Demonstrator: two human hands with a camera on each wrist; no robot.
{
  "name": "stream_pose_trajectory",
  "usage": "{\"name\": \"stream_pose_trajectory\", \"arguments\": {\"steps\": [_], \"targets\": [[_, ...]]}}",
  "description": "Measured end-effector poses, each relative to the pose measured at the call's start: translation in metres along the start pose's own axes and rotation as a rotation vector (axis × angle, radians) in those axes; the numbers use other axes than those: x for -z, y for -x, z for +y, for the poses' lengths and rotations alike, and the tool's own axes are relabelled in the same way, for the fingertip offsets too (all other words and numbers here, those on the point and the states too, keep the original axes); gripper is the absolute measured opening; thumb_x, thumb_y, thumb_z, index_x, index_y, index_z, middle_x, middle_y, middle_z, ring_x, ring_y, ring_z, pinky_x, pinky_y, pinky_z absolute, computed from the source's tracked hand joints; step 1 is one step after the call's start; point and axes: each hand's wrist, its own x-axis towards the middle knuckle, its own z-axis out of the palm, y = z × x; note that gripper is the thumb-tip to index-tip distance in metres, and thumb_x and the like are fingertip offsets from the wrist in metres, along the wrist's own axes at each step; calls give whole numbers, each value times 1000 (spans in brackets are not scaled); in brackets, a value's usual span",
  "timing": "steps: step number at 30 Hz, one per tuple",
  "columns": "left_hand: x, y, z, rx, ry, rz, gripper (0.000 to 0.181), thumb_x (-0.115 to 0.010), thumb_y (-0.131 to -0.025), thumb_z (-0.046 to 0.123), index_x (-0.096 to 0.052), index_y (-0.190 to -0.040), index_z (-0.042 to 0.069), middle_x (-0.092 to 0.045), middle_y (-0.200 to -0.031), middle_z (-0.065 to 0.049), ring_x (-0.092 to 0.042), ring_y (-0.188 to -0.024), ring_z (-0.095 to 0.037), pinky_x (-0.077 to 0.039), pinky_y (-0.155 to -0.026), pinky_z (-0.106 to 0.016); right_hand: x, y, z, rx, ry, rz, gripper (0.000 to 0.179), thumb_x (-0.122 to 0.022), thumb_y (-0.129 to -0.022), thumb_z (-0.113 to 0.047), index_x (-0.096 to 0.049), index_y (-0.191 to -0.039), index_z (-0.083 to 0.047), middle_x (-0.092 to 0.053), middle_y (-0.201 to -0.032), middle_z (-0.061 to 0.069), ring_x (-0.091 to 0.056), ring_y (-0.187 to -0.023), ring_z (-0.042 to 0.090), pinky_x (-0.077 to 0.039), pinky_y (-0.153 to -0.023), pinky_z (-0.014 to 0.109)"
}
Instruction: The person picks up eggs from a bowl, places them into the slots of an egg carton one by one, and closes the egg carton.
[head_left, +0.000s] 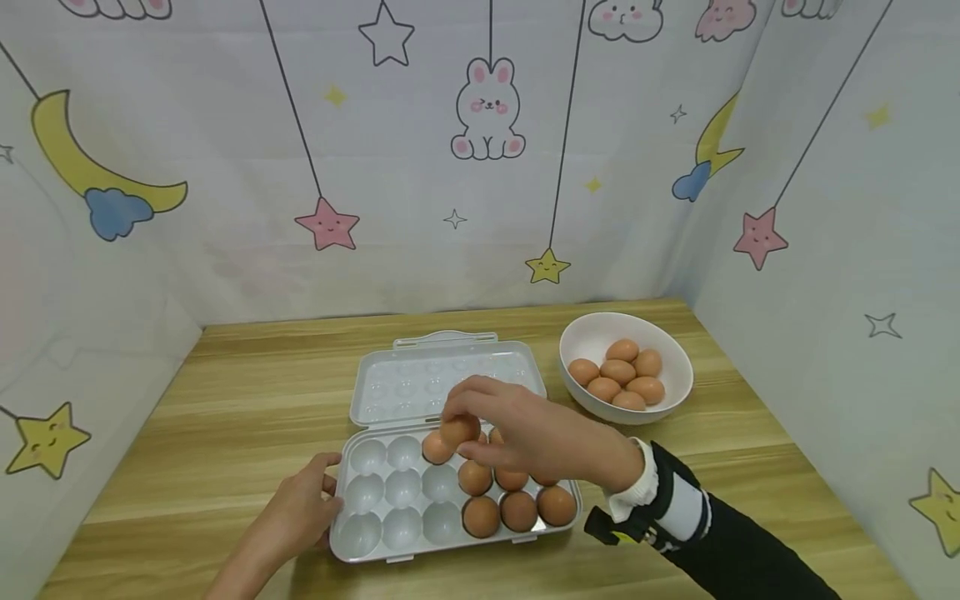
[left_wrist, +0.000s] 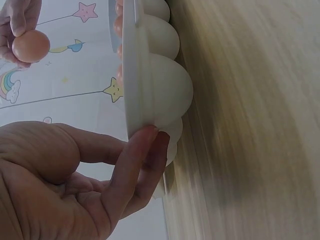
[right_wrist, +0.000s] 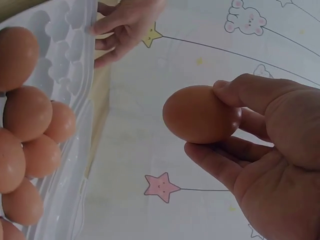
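A brown egg [head_left: 460, 431] is pinched between the thumb and fingers of my right hand [head_left: 528, 429], above the back row of a white plastic egg carton [head_left: 401, 487]. The right wrist view shows this egg [right_wrist: 197, 115] apart from the carton. Brown eggs [head_left: 482, 517] fill the carton's right-hand cups, and one sits in the back row under my right hand; the left cups are bare. My left hand [head_left: 300, 504] grips the carton's left edge, its fingertips at the rim and under the cups in the left wrist view. My right hand hides part of the back row.
The carton's clear lid [head_left: 375, 379] lies opened backward on the wooden table [head_left: 247, 400]. A white bowl [head_left: 678, 375] with several brown eggs stands at the back right. Patterned cloth walls [head_left: 420, 275] enclose the table at the back and both sides.
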Motion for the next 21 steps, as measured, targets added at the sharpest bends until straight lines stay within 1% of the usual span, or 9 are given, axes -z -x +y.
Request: {"name": "stream_pose_trajectory", "arguments": {"steps": [4, 7, 12, 15, 18, 21], "targets": [[0, -1, 0, 1, -7, -5, 55, -56, -85, -8, -36, -136, -11, -60, -97, -19, -61, -70, -21, -54, -48, -30, -15, -3, 4, -13, -4, -34, 22, -62, -92, -19, -57, -113, -14, -51, -114, -8, -48, -95, 4, -47, -75, 14], [0, -1, 1, 2, -17, -5, 55, -56, -85, -8, -36, -137, -11, -60, -97, -19, -61, -70, -22, -54, -48, -30, -25, -5, 7, -33, 10, -47, 22, -62, -92, -20, -58, -113, -16, -52, -112, -9, -47, -94, 3, -45, -77, 12], [0, -1, 2, -6, -21, -3, 55, -56, -85, -8, -36, -137, -11, -60, -98, -19, -61, -71, -22, -54, -48, -30, -38, -7, 13, -86, 28, -39, 21, -63, -91, -21, -60, -111, -15, -52, -107, -10, -48, -89, 3, -45, -72, 11], [0, -1, 1, -9, -13, 1, 55, -56, -85, -8, -36, -137, -11, -61, -97, -19, -61, -70, -21, -54, -47, -31, -46, -9, 17, -113, 34, -35, 18, -64, -90, -19, -61, -107, -15, -52, -101, -10, -47, -88, 4, -43, -73, 10], [0, -1, 1, -12, -8, 3, 55, -56, -85, -8, -36, -137, -12, -61, -97, -19, -61, -68, -21, -53, -47, -30, -55, -11, 19, -140, 52, -56, 16, -64, -89, -19, -61, -104, -16, -51, -97, -10, -46, -89, 4, -41, -75, 11], [0, 0, 0, -7, -6, 3, 56, -56, -85, -8, -36, -137, -12, -61, -97, -19, -61, -68, -21, -54, -47, -31, -62, -11, 20, -180, 93, -87, 15, -64, -89, -23, -60, -103, -20, -49, -97, -12, -45, -90, 4, -40, -74, 12]]}}
